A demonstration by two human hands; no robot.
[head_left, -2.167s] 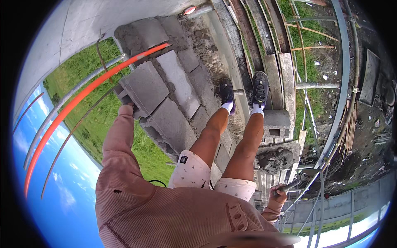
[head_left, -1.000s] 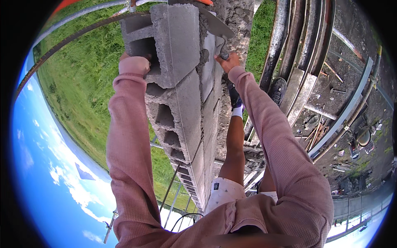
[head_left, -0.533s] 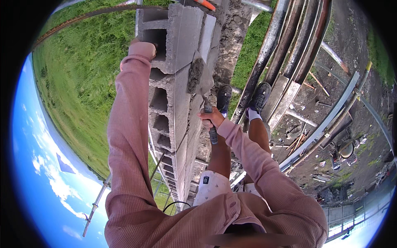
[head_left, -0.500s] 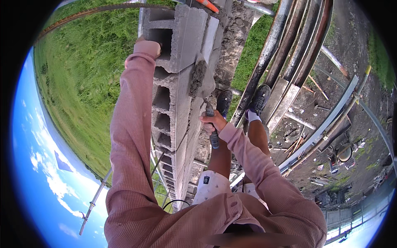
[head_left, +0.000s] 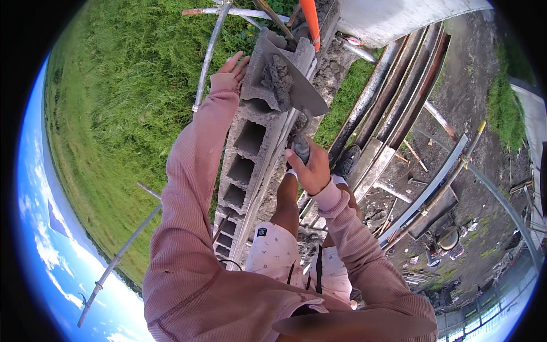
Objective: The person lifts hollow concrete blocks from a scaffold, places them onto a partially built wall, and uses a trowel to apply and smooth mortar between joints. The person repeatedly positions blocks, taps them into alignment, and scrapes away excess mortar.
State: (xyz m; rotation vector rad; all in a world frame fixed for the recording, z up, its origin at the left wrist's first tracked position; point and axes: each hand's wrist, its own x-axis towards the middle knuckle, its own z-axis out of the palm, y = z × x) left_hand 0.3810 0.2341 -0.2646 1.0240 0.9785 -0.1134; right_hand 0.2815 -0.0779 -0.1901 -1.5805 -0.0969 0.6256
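My right hand [head_left: 313, 166] is wrapped round the handle of a trowel [head_left: 307, 94]. Grey wet mortar [head_left: 277, 78] clings to the trowel's blade, which is tilted over the top of a hollow concrete block wall [head_left: 266, 128]. Blade and mortar hide part of the block beneath; whether they touch it I cannot tell. On the grassy side of the wall, my left hand [head_left: 231, 71] has its fingers stretched out beside that same block. It holds nothing, and its fingertips are at or very near the block's outer edge.
A metal scaffold pole [head_left: 212, 54] stands by my left hand. An orange object [head_left: 309, 23] is at the wall's far end. Rusty steel channels [head_left: 393, 85] and planks [head_left: 373, 165] lie to the right, with my shoe [head_left: 346, 162] beside them. Grass [head_left: 131, 114] spreads left.
My left hand has let go of the block and opened along its outer side. The trowel with mortar has risen and turned over the block tops. My view has shifted along the wall.
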